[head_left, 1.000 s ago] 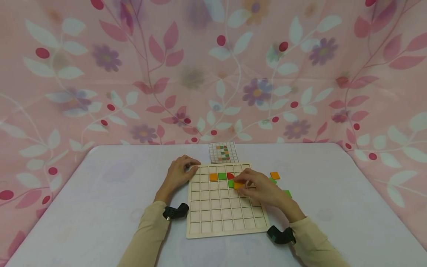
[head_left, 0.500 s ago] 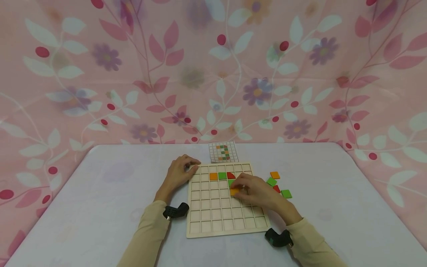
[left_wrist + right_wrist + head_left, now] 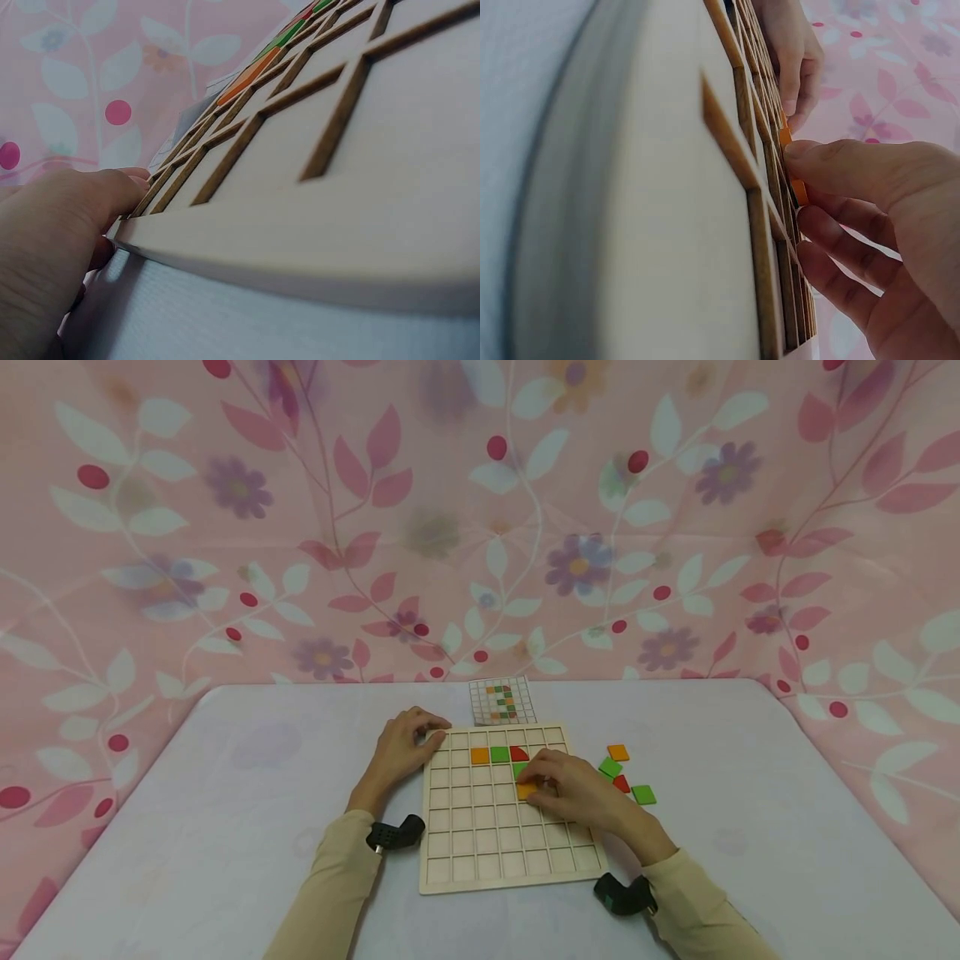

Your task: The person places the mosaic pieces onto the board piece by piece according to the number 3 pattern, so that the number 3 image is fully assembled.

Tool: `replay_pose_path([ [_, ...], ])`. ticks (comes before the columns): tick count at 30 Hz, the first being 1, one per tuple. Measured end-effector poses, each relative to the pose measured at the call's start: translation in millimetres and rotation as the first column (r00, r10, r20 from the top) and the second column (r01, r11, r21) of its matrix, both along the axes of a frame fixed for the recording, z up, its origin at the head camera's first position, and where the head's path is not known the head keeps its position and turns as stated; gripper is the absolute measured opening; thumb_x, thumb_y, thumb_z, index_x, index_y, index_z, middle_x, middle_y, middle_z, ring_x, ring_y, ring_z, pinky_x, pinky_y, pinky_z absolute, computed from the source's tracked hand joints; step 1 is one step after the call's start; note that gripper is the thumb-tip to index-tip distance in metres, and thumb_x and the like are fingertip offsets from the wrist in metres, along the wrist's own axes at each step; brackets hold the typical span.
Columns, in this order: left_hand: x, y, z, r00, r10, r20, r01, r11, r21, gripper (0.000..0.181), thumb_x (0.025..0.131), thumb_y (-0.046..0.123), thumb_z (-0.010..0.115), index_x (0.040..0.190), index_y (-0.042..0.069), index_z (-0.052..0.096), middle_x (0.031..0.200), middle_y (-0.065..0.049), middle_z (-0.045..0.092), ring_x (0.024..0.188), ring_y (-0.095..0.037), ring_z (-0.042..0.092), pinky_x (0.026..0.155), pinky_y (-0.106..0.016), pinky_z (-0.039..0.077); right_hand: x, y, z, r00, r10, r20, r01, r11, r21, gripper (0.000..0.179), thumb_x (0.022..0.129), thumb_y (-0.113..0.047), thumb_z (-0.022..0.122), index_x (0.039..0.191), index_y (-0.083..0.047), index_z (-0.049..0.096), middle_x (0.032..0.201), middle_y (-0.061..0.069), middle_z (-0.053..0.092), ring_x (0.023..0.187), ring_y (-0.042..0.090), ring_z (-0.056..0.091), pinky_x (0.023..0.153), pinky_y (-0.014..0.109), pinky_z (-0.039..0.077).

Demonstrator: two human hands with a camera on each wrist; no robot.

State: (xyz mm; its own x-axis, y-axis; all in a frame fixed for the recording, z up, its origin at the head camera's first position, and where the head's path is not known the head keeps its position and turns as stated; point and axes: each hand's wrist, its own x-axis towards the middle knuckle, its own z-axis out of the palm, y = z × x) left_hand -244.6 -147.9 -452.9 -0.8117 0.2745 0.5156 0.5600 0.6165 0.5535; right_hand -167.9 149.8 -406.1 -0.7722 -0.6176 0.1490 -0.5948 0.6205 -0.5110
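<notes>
A wooden grid board [image 3: 462,844] lies on the table. An orange square tile [image 3: 480,756], a green tile [image 3: 500,754] and a red quarter-round tile [image 3: 518,752] sit side by side in one row of it. Below the red one is another green tile [image 3: 518,771], partly covered by my right hand [image 3: 577,789]. That hand pinches an orange tile [image 3: 798,190] between thumb and fingers, low over the cell beneath. My left hand [image 3: 405,747] holds the board at its far left corner; in the left wrist view the thumb [image 3: 120,191] lies over the frame, with fingers beside the edge.
Right of the board lie loose tiles: an orange one [image 3: 618,752], a green one [image 3: 610,767], a red one [image 3: 622,784] and another green one [image 3: 643,795]. Behind the board lies a card [image 3: 483,710] printed with a coloured grid pattern. A flowered cloth [image 3: 480,527] hangs behind the table.
My right hand has brought the orange tile slightly nearer and left, down to the cell below the green tile, and has barely moved since. The left hand stays on the board's corner.
</notes>
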Motion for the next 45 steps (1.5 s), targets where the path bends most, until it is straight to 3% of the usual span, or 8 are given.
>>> replay_pose_path([
  [8,-0.2,0.4,3.1,0.996,0.032,0.082,-0.027,0.998,-0.061,0.013,0.086,0.021,0.069,0.098,0.019,0.074,0.089,-0.001,0.065,0.078,-0.018,0.053,0.073,-0.034,0.033,0.2,0.0,0.6,1.0,0.003,0.002,-0.003,1.0,0.0,0.02,0.084,-0.018,0.069,0.105,-0.019,0.068,0.101,-0.006,0.061,0.08,0.011,0.052,0.07,0.02,0.042],
  [24,0.5,0.7,3.4,0.994,0.044,0.099,-0.037,0.997,-0.073,0.013,0.086,0.023,0.068,0.099,0.021,0.073,0.092,0.0,0.066,0.08,-0.017,0.054,0.074,-0.034,0.035,0.0,0.1,0.0,1.0,0.016,-0.018,-0.016,1.0,0.019,0.021,0.085,-0.019,0.07,0.105,-0.019,0.068,0.103,-0.006,0.06,0.085,0.01,0.054,0.077,0.024,0.046],
  [35,0.6,1.5,0.2,1.0,0.028,0.011,-0.028,0.999,-0.038,0.012,0.085,0.022,0.068,0.095,0.017,0.074,0.087,-0.001,0.065,0.075,-0.016,0.052,0.07,-0.034,0.033,0.4,0.5,0.4,1.0,0.013,-0.002,-0.013,1.0,0.013,0.02,0.085,-0.019,0.07,0.105,-0.019,0.068,0.103,-0.006,0.06,0.084,0.011,0.053,0.076,0.023,0.045],
  [42,1.3,1.0,4.8,0.992,0.047,0.114,-0.039,0.996,-0.075,0.013,0.087,0.022,0.067,0.098,0.02,0.074,0.092,-0.001,0.066,0.08,-0.017,0.054,0.074,-0.034,0.034,-0.5,1.1,-0.4,1.0,0.014,0.001,-0.014,1.0,0.011,0.02,0.085,-0.019,0.07,0.104,-0.019,0.068,0.102,-0.007,0.06,0.082,0.01,0.052,0.073,0.021,0.044],
  [45,0.9,0.9,4.2,0.993,0.043,0.108,-0.035,0.997,-0.072,0.013,0.087,0.022,0.068,0.098,0.02,0.074,0.092,0.0,0.066,0.08,-0.017,0.054,0.074,-0.034,0.034,-0.6,1.4,-0.3,1.0,0.013,0.008,-0.013,1.0,0.009,0.02,0.085,-0.018,0.069,0.104,-0.019,0.068,0.102,-0.006,0.06,0.082,0.011,0.053,0.073,0.021,0.044],
])
